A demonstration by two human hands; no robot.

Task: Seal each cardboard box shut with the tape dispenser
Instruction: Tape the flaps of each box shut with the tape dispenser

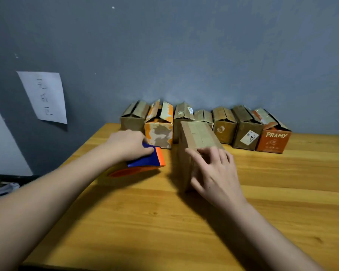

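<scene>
A brown cardboard box [196, 137] with closed flaps and tape across its top stands in the middle of the wooden table [184, 222]. My right hand [213, 171] lies over its near end, fingers spread on the top and side. To the left, my left hand [129, 143] grips the blue and orange tape dispenser [145, 163], which rests on the table beside the box. Along the wall stand several more small boxes [223, 126] with their top flaps partly open, one orange and white [160, 132], one orange marked PRAMY [272, 139].
A grey wall rises behind the boxes, with a white paper sheet [44, 96] stuck on it at left. The table's left edge drops off near dark clutter [2, 184] at lower left.
</scene>
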